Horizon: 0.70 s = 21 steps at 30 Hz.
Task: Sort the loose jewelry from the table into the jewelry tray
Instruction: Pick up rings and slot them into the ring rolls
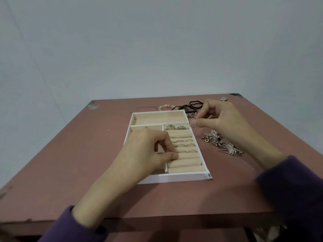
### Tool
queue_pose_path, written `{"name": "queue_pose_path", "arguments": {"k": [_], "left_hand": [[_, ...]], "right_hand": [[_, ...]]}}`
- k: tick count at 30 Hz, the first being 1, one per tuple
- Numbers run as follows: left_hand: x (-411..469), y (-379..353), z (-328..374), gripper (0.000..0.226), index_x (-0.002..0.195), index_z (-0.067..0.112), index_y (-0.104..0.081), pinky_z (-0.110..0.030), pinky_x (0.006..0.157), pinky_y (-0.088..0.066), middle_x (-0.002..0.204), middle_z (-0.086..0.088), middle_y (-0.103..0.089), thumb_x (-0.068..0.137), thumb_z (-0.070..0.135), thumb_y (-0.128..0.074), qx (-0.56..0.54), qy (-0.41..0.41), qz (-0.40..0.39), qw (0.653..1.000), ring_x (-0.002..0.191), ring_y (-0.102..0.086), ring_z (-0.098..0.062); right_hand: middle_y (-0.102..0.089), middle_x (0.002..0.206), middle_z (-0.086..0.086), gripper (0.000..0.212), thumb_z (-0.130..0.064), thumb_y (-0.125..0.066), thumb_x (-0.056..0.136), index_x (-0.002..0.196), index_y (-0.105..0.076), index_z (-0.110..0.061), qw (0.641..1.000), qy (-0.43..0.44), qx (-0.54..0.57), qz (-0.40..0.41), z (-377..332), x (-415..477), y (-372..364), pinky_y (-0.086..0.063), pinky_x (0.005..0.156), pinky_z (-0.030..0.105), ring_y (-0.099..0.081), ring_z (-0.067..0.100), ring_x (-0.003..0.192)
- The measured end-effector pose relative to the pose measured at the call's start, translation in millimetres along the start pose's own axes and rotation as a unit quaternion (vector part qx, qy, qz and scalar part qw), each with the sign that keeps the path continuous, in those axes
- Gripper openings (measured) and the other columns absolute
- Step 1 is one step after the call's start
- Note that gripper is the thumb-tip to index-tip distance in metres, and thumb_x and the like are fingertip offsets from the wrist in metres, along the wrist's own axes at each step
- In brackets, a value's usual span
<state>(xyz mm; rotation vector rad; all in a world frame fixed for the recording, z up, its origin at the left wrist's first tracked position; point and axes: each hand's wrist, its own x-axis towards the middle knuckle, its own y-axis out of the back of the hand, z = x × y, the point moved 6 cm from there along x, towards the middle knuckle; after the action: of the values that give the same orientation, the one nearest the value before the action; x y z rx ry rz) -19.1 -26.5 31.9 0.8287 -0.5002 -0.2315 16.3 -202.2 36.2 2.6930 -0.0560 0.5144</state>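
Note:
A white jewelry tray (185, 178) with beige lining lies in the middle of the reddish table. Several rings (185, 145) sit in its padded roll slots, and two larger rings (175, 127) lie in a small compartment above. My left hand (148, 154) rests over the tray's left side, fingertips curled and pressing at the rolls; whether it holds anything is hidden. My right hand (222, 119) is just right of the tray and pinches a thin ring (192, 122) between thumb and fingers.
Silver brooches and earrings (221, 142) lie loose to the right of the tray. Black cords and bracelets (190, 106), a beaded bracelet (166, 106) and small hoops (191, 114) lie behind it. A small charm (223, 99) sits near the far right corner.

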Motion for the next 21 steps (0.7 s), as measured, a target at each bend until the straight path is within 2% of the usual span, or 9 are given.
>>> {"name": "queue_pose_path", "arguments": {"k": [2, 3, 5, 7, 11, 14, 17, 21], "left_hand": [[0, 0, -1, 0.008, 0.069, 0.024, -0.071, -0.008, 0.058, -0.036, 0.055, 0.012, -0.057, 0.069, 0.028, -0.079, 0.016, 0.004, -0.015, 1.000, 0.067, -0.049, 0.005], [0, 0, -1, 0.008, 0.069, 0.026, -0.071, -0.012, 0.059, -0.037, 0.059, 0.008, -0.058, 0.069, 0.029, -0.078, 0.020, 0.010, -0.025, 0.999, 0.070, -0.049, 0.000], [0, 2, -2, 0.006, 0.070, 0.029, -0.072, -0.016, 0.061, -0.037, 0.062, 0.012, -0.059, 0.070, 0.032, -0.077, 0.029, 0.017, -0.041, 0.999, 0.078, -0.048, -0.007], [0, 4, -1, 0.003, 0.072, 0.032, -0.073, -0.016, 0.059, -0.036, 0.064, 0.020, -0.058, 0.071, 0.033, -0.076, 0.038, 0.015, -0.049, 0.998, 0.076, -0.048, -0.007], [2, 5, 0, 0.003, 0.077, 0.032, -0.075, -0.020, 0.063, -0.039, 0.079, 0.016, -0.063, 0.074, 0.033, -0.073, 0.073, 0.002, -0.057, 0.996, 0.069, -0.048, -0.003], [3, 4, 0, 0.004, 0.077, 0.032, -0.075, -0.010, 0.059, -0.033, 0.077, 0.021, -0.060, 0.074, 0.032, -0.073, 0.082, 0.002, -0.060, 0.995, 0.070, -0.047, 0.008], [4, 0, -1, 0.005, 0.077, 0.029, -0.075, -0.008, 0.057, -0.031, 0.074, 0.021, -0.057, 0.076, 0.028, -0.071, 0.096, 0.001, -0.069, 0.993, 0.068, -0.046, 0.011], [7, -3, -2, 0.005, 0.076, 0.028, -0.076, -0.007, 0.054, -0.031, 0.074, 0.020, -0.058, 0.076, 0.029, -0.071, 0.100, 0.001, -0.076, 0.992, 0.068, -0.045, 0.014]], "right_hand": [[-0.063, 0.056, -0.009, 0.028, -0.006, -0.079, 0.068, 0.059, -0.055, -0.018, 1.000, 0.000, 0.006, 0.002, 0, 0, 1, -0.040, 0.053, 0.009, -0.052, -0.001, 0.051], [-0.063, 0.056, -0.009, 0.028, -0.006, -0.079, 0.068, 0.059, -0.055, -0.017, 1.000, 0.001, 0.006, 0.002, 0, 0, 1, -0.040, 0.054, 0.009, -0.052, -0.001, 0.052], [-0.064, 0.058, -0.008, 0.027, -0.008, -0.079, 0.069, 0.060, -0.055, -0.017, 1.000, 0.000, -0.001, -0.002, 0, -1, 0, -0.042, 0.056, 0.012, -0.054, 0.000, 0.053], [-0.065, 0.059, -0.008, 0.026, -0.009, -0.079, 0.069, 0.061, -0.056, -0.017, 1.000, 0.000, -0.006, -0.007, -1, -2, 0, -0.043, 0.058, 0.016, -0.054, 0.002, 0.055], [-0.065, 0.059, -0.007, 0.025, -0.009, -0.079, 0.069, 0.062, -0.056, -0.016, 1.000, -0.002, -0.007, -0.015, -3, -4, -1, -0.044, 0.063, 0.025, -0.054, 0.008, 0.059], [-0.066, 0.061, -0.007, 0.023, -0.011, -0.079, 0.069, 0.064, -0.057, -0.013, 1.000, -0.004, -0.012, -0.025, -4, -6, -3, -0.046, 0.062, 0.026, -0.054, 0.016, 0.063], [-0.064, 0.058, -0.009, 0.023, -0.011, -0.079, 0.070, 0.063, -0.057, -0.014, 0.999, -0.002, -0.018, -0.034, -7, -9, -5, -0.046, 0.060, 0.025, -0.053, 0.018, 0.063], [-0.065, 0.066, 0.001, 0.023, -0.011, -0.079, 0.069, 0.062, -0.057, -0.013, 0.999, -0.002, -0.020, -0.043, -10, -11, -6, -0.051, 0.070, 0.044, -0.054, 0.022, 0.065]]}}
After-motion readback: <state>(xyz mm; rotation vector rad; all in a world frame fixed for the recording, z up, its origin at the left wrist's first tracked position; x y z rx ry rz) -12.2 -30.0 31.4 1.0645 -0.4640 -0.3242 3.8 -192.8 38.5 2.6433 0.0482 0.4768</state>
